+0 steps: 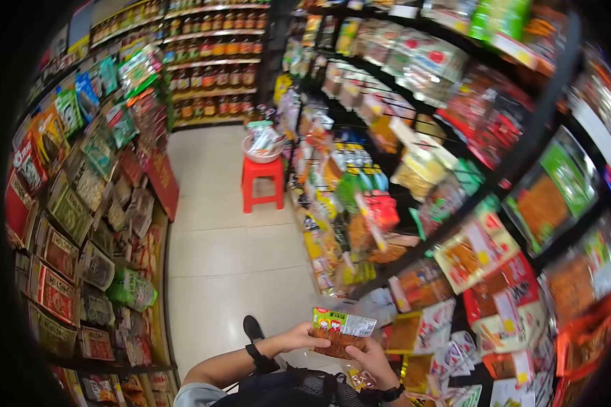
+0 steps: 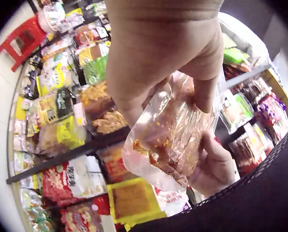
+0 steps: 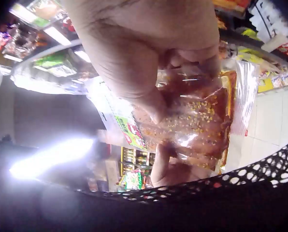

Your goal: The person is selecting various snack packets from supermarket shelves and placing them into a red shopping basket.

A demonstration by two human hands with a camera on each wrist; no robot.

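Note:
Both hands hold one snack packet in front of the body. It is a clear plastic pouch with a green header printed with cartoon figures. In the right wrist view the packet shows reddish-brown, oily pieces sprinkled with sesame seeds. The left hand pinches its left side, thumb on the front. At the lower right edge, the right hand grips it with the thumb over the face. Seen from the left wrist, the packet's clear sealed edge sticks out past the fingers.
Slanted racks of packaged snacks rise close on the right. Another shelf of bagged goods lines the left. Down the tiled aisle, a red stool carries a pink basket. Shelves of jars stand at the far end.

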